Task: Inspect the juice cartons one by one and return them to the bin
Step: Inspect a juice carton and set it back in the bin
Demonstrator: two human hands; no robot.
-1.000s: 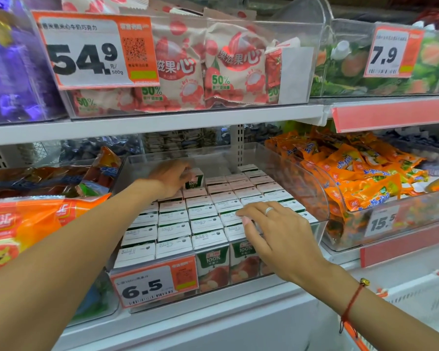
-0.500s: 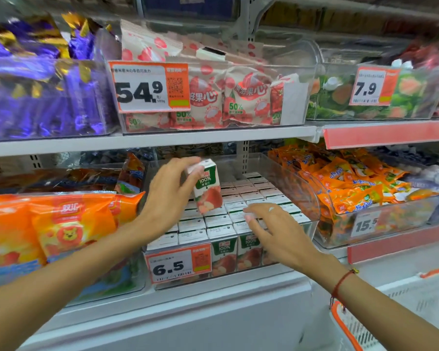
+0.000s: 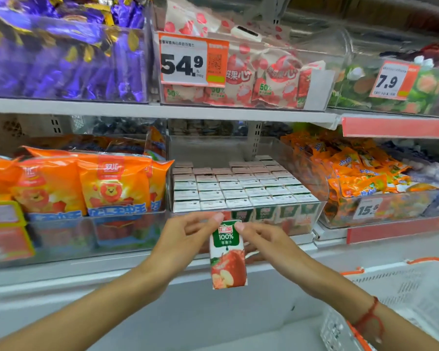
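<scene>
The light is bright and even, with only soft shadows under the shelf [image 3: 162, 110] edges. White glare lies on the clear bins [image 3: 302, 158] and the purple wrappers [image 3: 61, 59]. The corners bend from the wide lens, and the whole picture is slightly blurred.

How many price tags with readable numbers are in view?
3: the 54.9 tag upper middle, 7.9 tag upper right, 15.5 tag lower right. Others may be hidden.

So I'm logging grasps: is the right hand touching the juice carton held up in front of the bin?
Touching. The head view shows the right hand pinching the juice carton at its top right corner, fingertip on the green band; the left hand grips its top left.
</scene>
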